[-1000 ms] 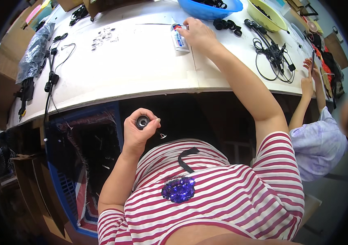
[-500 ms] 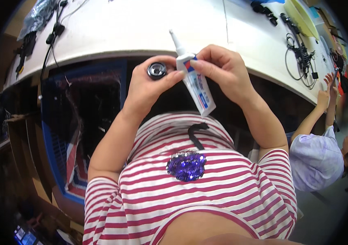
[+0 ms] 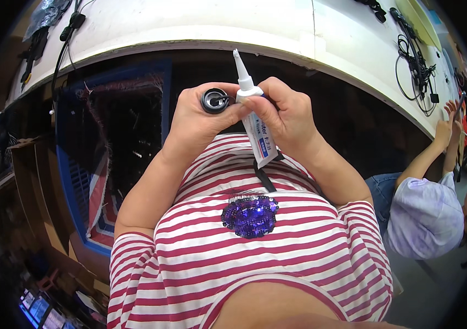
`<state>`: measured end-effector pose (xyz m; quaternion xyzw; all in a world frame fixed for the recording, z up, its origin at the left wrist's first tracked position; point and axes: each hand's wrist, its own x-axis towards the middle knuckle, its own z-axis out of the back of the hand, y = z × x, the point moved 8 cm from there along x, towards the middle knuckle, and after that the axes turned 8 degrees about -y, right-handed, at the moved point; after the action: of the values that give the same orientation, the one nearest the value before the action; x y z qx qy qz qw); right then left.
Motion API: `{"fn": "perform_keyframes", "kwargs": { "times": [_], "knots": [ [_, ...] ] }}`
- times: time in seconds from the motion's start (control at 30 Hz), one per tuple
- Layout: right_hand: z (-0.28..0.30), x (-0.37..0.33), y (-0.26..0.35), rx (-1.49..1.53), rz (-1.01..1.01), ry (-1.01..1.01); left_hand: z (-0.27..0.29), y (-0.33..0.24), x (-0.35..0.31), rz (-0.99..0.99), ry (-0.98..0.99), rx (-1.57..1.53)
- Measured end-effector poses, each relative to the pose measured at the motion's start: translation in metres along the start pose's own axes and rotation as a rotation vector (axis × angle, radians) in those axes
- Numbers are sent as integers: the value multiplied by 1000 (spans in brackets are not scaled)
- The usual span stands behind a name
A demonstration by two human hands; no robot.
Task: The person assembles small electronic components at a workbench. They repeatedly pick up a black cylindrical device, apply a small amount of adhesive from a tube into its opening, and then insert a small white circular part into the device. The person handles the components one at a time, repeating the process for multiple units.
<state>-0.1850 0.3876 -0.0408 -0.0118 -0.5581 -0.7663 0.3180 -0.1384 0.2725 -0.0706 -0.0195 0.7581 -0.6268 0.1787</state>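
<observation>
My left hand (image 3: 199, 118) is closed around a black cylindrical part (image 3: 214, 101), its round, ringed end facing up. A white glue tube (image 3: 257, 131) with a long tapered nozzle (image 3: 241, 70) is gripped in my right hand (image 3: 285, 112), thumb and fingers pinching it just below the shoulder. The nozzle points up and away from me, toward the table edge. My left thumb tip meets the tube's side near the right thumb. Both hands are raised close together in front of my striped shirt, short of the table.
Across the far side runs a white table (image 3: 217, 27). Black cables (image 3: 415, 66) lie on its right part, more (image 3: 69, 33) on its left. Below left stands a blue crate (image 3: 71, 164) with a woven liner. At the right, another person (image 3: 425, 216) works at the table.
Both hands have come slightly nearer my body, away from the table edge. The tube stands a little more upright, and the black part's open end has turned more into view.
</observation>
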Motion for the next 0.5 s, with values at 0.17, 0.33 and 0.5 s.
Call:
{"fn": "perform_keyframes", "kwargs": {
  "times": [0.17,0.33,0.5],
  "knots": [
    [-3,-7,-4,88,-28,20,-3,4,-3,29,30,-47],
    [-1,-9,-1,103,-8,26,-3,2,-4,-49,37,-23],
    [-4,-11,0,92,4,35,-1,5,-5,-71,43,-23]
  ]
}}
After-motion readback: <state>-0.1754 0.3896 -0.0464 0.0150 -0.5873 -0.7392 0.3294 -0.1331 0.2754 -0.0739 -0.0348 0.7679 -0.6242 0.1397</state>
